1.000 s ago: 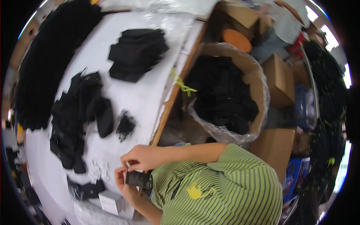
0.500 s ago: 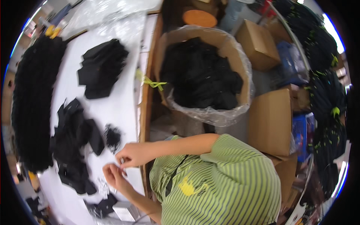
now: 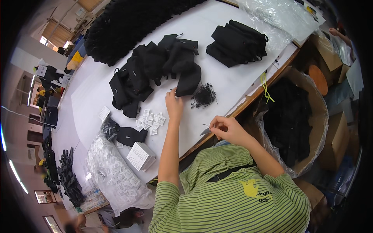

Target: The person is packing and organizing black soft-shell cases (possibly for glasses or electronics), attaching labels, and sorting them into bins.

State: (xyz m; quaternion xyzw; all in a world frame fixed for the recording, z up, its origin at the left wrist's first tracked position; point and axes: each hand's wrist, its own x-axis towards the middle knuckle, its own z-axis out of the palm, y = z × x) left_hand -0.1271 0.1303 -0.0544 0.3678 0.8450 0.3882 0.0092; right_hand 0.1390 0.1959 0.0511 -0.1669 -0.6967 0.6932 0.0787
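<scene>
My left hand (image 3: 174, 104) reaches over the white tabletop, its fingertips closed at the lower edge of a black fabric piece (image 3: 189, 80). That piece lies at the near end of a loose heap of black fabric pieces (image 3: 140, 70). Close to the table's wooden edge, my right hand (image 3: 230, 130) pinches a small grey tag (image 3: 205, 132) with a thin dark string. Between the two hands, farther off, lies a tangled bundle of black strings (image 3: 203, 95). Small white printed labels (image 3: 150, 121) are scattered to the left of my left forearm.
A stack of white cards (image 3: 140, 156) and a clear bag of labels (image 3: 112, 174) lie at left. Stacked black pieces (image 3: 237, 42) sit at the far right, a long black pile (image 3: 132, 27) behind. Right of the table stands a plastic-lined carton (image 3: 316, 128) of black fabric.
The view has turned, showing more of the table's left side. My hands, close together before, are now apart: the left at the black fabric piece, the right near the table edge with the tag.
</scene>
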